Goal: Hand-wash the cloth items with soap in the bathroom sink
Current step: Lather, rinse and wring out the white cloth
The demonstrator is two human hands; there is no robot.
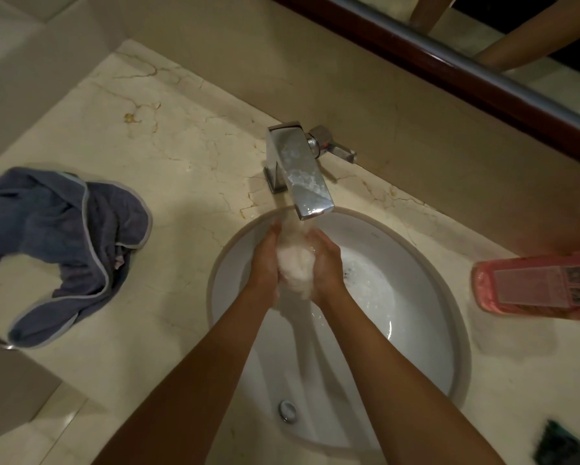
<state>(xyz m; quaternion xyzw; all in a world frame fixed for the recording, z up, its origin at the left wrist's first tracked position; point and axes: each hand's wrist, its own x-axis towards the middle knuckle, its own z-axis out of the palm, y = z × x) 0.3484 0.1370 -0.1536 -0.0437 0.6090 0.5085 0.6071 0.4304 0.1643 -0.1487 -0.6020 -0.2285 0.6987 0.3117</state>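
— Where's the cloth you're washing?

— You've got the white cloth (295, 263) bunched up between both hands, right over the sink (426, 290), just under the tap (302, 172). Water runs from the spout onto the top of it, and it looks sudsy.

— And your hands, how do they sit?

— Your left hand (265, 263) presses it from the left, your right hand (327, 266) from the right. The fingers of both curl round the wad and squeeze it; the fingertips are mostly hidden in the cloth and blurred.

— What's in the basin?

— Foamy water lies in the bowl to the right of your hands, and the small metal overflow ring (288, 411) shows on the near wall, between your forearms.

— And around it?

— On the counter (181, 135), well to your left, a blue-grey cloth (64, 243) with a pale edge lies crumpled. To your right a pink bottle (533, 286) lies on its side, near the sink's rim. The tap's handle (335, 147) sticks out to the right behind the spout.
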